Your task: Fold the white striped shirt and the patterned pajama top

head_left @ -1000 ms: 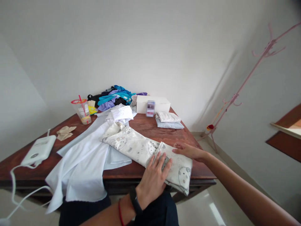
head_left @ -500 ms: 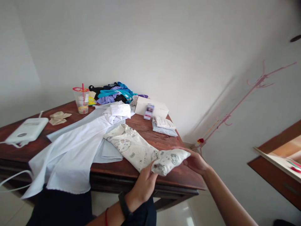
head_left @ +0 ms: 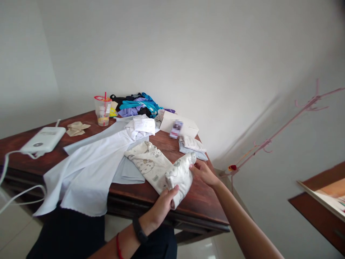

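A cream garment with grey cartoon prints (head_left: 147, 163) lies as a long strip on the table, its near end folded over on itself. My left hand (head_left: 163, 202) grips the lower corner of that folded end, thumb on top. At its far right corner, my right hand (head_left: 204, 172) pinches the cloth between thumb and fingers. The folded part is raised a little at the table's front edge. Left of it a white shirt (head_left: 91, 165) is spread out, its hem hanging over the edge, with light blue cloth (head_left: 128, 169) beneath.
On the dark wooden table (head_left: 167, 144) are a white device with cables (head_left: 44, 139), a beige cloth (head_left: 77, 128), a plastic cup with a straw (head_left: 102, 111), a heap of coloured clothes (head_left: 141, 104), a white box (head_left: 185, 125) and folded clothes (head_left: 192, 144). A pink coat stand (head_left: 285, 124) leans rightward.
The garment's folded end has been turned inward onto the strip, away from the table's right front. My right hand has moved left from under it to pinching its far corner.
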The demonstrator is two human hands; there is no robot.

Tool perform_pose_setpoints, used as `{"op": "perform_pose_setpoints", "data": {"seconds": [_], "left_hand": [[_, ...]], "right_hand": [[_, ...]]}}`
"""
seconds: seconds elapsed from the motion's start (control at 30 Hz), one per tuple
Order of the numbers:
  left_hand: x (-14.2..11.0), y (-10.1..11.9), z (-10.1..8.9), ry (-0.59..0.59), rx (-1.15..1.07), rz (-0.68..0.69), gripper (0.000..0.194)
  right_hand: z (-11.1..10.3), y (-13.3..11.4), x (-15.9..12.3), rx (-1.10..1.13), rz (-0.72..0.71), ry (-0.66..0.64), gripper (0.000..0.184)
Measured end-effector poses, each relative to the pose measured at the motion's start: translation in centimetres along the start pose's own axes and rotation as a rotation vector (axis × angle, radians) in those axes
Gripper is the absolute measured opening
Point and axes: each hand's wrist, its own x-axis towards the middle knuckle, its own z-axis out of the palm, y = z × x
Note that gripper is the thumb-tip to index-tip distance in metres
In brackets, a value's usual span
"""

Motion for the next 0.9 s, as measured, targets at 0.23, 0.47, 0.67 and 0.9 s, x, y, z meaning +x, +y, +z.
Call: {"op": "perform_pose_setpoints", "data": {"seconds": [0.23, 0.47, 0.67, 0.9], "left_hand": [[-0.2, 2.6, -1.8, 0.084, -0.853, -0.022, 0.055], [-0.6, 1.9, -1.4, 0.397, -1.180, -0.252, 0.048], [-0.7, 2.8, -2.2, 0.381, -1.211, -0.335, 0.043], [-1.0, 3.5, -2.5, 0.455, -1.052, -0.325, 0.052]], "right_hand": [[3.4, -2.3, 4.9, -0.100, -0.072, 0.140, 0.043], [7.0, 0.0, 8.9, -0.152, -0.094, 0.037, 0.040], [6.8, 1.6, 7.9, -0.127, 0.052, -0.028, 0.045], [6.8, 0.6, 6.8, -0.285, 0.098, -0.021, 0.040]]}}
